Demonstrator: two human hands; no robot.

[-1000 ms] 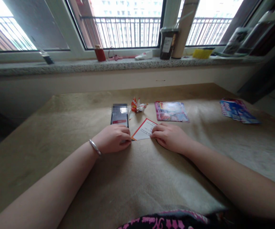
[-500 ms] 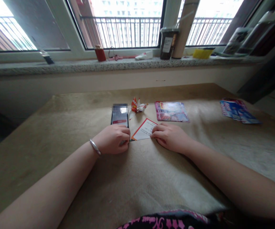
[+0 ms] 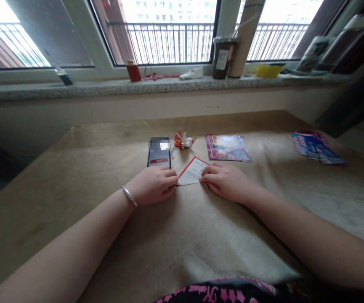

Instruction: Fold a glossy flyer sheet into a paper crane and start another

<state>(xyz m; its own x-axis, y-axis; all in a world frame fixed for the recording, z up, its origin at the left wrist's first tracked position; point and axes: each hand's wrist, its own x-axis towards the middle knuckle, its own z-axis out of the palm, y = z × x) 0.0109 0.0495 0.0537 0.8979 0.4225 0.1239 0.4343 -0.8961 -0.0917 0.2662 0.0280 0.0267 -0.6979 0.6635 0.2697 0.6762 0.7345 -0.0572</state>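
A piece of paper [image 3: 190, 173], folded to a triangle, lies on the table, white with print and red along its edges. My left hand [image 3: 154, 184] has its fingers curled closed on the paper's left corner. At the right corner, my right hand [image 3: 225, 179] pinches the paper, its fingertips covering that end. Just beyond my left hand lies a phone [image 3: 159, 153] with its screen lit, its near end hidden by the hand. A folded paper crane [image 3: 184, 140], red and white, sits behind the paper.
A stack of pink printed sheets [image 3: 228, 148] lies right of the crane. Blue printed packets [image 3: 319, 148] are farther right on the brown table [image 3: 106, 141]. Along the windowsill [image 3: 106, 87] stand a red bottle [image 3: 133, 71], a dark lidded container [image 3: 223, 59] and a yellow object [image 3: 269, 70].
My left hand has shifted slightly right, over the paper's left corner, which it now covers more. My right hand stays at the right corner.
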